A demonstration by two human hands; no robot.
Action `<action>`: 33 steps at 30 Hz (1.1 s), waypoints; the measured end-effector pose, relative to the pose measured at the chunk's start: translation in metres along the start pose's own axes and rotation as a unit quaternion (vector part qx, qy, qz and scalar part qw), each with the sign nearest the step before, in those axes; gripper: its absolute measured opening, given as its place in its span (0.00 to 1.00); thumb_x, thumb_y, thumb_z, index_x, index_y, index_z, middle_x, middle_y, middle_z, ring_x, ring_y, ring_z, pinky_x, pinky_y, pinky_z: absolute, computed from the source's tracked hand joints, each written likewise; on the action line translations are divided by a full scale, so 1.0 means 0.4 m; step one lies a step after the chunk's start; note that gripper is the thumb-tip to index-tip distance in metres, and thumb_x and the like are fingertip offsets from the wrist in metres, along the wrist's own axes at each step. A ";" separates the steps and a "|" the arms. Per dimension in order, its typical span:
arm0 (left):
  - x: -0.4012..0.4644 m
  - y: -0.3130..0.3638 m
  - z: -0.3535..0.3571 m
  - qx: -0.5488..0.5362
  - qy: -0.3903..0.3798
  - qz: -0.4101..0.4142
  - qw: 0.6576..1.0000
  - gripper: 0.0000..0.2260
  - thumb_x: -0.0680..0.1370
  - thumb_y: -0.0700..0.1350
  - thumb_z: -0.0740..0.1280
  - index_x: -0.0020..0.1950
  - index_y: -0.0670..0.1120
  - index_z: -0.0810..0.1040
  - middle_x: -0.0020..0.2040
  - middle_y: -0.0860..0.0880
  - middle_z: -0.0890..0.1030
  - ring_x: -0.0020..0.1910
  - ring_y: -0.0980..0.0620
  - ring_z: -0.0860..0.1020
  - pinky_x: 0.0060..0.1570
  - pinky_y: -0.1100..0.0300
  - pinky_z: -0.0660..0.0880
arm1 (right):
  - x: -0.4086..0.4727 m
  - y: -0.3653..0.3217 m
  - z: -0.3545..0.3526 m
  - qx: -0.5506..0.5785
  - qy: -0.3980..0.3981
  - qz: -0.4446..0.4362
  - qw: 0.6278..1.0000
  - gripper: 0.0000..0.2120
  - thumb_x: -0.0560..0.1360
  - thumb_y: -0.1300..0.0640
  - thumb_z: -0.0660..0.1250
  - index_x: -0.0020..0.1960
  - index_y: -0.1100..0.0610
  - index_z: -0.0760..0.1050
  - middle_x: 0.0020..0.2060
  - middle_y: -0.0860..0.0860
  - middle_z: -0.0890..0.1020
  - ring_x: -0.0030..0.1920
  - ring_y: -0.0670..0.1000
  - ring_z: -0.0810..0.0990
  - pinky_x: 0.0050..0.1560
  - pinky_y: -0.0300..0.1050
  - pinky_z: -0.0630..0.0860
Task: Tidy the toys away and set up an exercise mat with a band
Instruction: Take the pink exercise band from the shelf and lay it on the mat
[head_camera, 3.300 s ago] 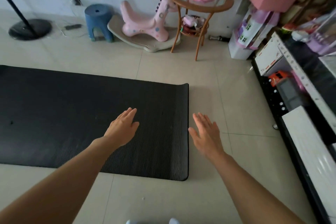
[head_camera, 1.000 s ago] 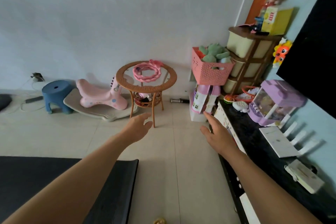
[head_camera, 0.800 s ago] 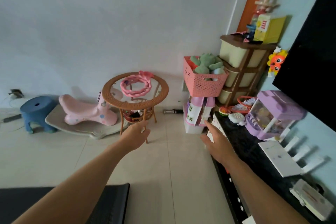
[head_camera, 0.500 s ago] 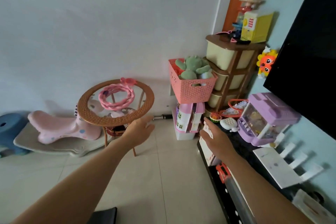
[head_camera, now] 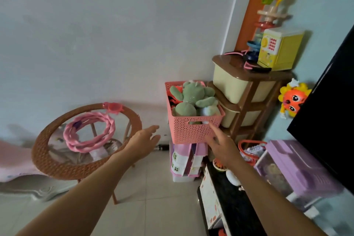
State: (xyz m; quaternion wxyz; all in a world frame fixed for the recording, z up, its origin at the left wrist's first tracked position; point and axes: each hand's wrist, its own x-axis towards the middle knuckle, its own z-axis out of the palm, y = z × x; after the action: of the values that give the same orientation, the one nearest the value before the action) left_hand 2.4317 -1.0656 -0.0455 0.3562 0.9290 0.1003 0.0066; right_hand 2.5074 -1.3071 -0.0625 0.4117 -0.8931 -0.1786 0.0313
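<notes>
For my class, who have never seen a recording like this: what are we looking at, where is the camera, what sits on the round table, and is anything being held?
There is no machine here. A person wears one wide-angle camera on the head, so you see their own two bare arms stretching forward. The left hand is open in the air beside a round wicker table. On its glass top lies a coiled pink band, with a small pink turtle toy on the rim. The right hand is open too, its fingers reaching towards a pink basket that holds a green plush toy. That basket stands on a toy house. Neither hand holds anything.
</notes>
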 end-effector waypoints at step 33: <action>0.949 0.298 -0.034 -0.058 0.018 0.197 0.978 0.14 0.78 0.44 0.61 0.63 0.51 0.74 0.56 0.50 0.80 0.56 0.48 0.77 0.54 0.59 0.71 | 0.888 0.071 -0.407 -0.101 0.233 0.044 0.966 0.24 0.78 0.52 0.60 0.73 0.54 0.62 0.71 0.51 0.68 0.70 0.52 0.66 0.69 0.49 0.64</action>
State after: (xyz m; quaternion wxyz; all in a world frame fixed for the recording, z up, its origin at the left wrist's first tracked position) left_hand 2.8239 -1.0707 0.0210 0.3992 0.9080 -0.0789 0.0996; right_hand 2.8806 -1.3194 0.0560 0.3480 -0.9195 -0.0406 -0.1784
